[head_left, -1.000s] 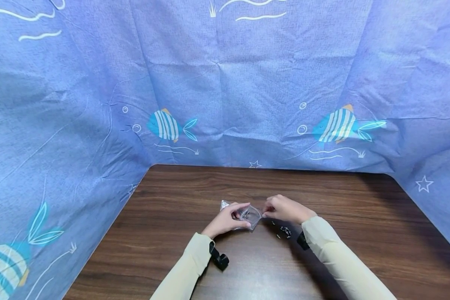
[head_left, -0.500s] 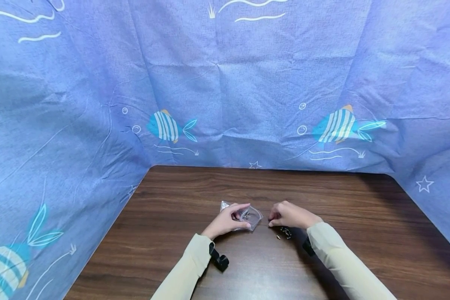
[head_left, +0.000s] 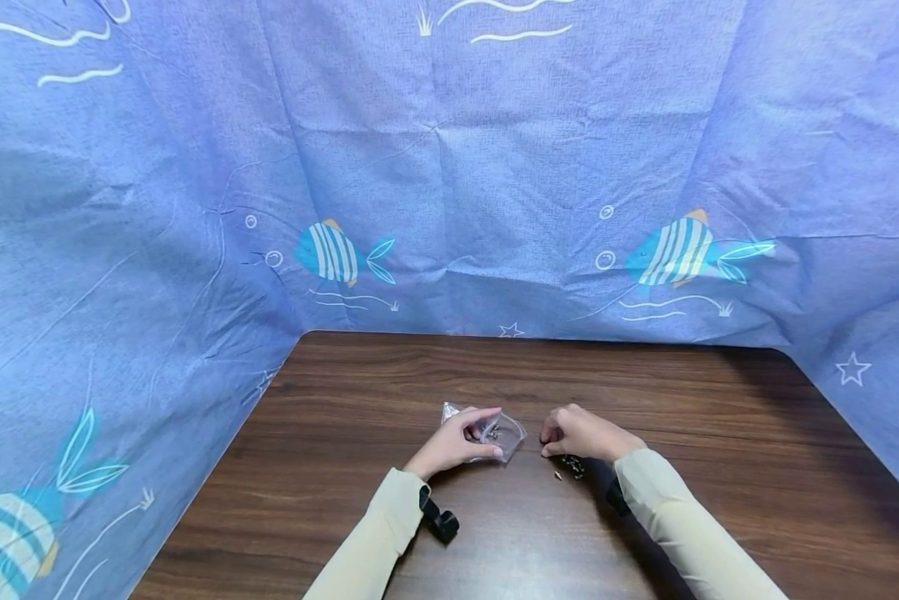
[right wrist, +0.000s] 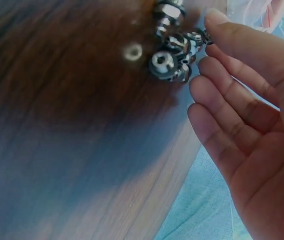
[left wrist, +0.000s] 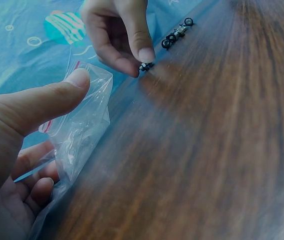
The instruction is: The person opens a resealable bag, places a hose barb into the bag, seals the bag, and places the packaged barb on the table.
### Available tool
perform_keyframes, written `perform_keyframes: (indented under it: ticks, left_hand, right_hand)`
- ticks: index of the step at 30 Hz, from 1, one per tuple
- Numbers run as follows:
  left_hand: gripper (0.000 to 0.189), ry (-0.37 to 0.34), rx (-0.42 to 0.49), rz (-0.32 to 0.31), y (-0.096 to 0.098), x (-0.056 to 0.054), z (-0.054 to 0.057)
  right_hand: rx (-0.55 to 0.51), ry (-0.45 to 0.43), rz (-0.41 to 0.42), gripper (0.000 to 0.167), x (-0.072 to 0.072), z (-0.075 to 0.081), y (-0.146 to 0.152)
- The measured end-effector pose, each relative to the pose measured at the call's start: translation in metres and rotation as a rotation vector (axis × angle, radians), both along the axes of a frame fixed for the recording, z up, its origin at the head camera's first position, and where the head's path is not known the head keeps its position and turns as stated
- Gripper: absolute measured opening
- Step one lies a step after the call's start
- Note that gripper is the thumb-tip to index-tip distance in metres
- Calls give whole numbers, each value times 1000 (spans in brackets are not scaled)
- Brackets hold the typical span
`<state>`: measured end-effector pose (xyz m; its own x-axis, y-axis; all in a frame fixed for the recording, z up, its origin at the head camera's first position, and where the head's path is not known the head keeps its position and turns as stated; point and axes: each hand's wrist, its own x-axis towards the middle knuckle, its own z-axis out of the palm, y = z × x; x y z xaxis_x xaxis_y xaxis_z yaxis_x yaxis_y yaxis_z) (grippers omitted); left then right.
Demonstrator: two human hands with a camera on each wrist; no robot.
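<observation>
My left hand point(head_left: 452, 440) holds a clear zip bag point(head_left: 512, 443) by its mouth, thumb on one side and fingers on the other. In the left wrist view the bag point(left wrist: 84, 122) shows a red stripe along its zip, and its mouth gapes. Several small metal pieces point(head_left: 495, 432) lie inside it. Right of the bag, my right hand point(head_left: 586, 435) pinches a small shiny metal piece with dark parts point(left wrist: 146, 66) between thumb and forefinger, low at the table. Beside that hand is a small pile of similar metal pieces point(right wrist: 169, 60), with round, ringed ends; their exact kind is unclear.
A dark wood-grain table point(head_left: 329, 500) carries everything. One loose piece point(head_left: 557, 476) lies just left of the pile. Blue cloth point(head_left: 509, 208) with fish prints hangs behind the table and along its sides. A black wrist camera point(head_left: 442, 523) is strapped on the left wrist.
My right hand has moved from the bag's edge rightward and down to the metal pieces, and now pinches one. The left hand and bag have stayed nearly still.
</observation>
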<state>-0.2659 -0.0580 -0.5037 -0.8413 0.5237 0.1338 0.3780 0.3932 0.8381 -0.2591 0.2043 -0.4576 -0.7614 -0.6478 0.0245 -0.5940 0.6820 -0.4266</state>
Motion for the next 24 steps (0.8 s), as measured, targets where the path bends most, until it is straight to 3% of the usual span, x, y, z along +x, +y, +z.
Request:
perform_keyframes:
  ticks: [13, 24]
  left_hand:
    - [64, 0, 22, -3, 1, -2, -2]
    - [64, -7, 24, -6, 0, -1, -1]
  right_hand:
    - [-31, -58, -14, 11, -1, 1, 3]
    - [-32, 6, 64, 11, -1, 3, 2]
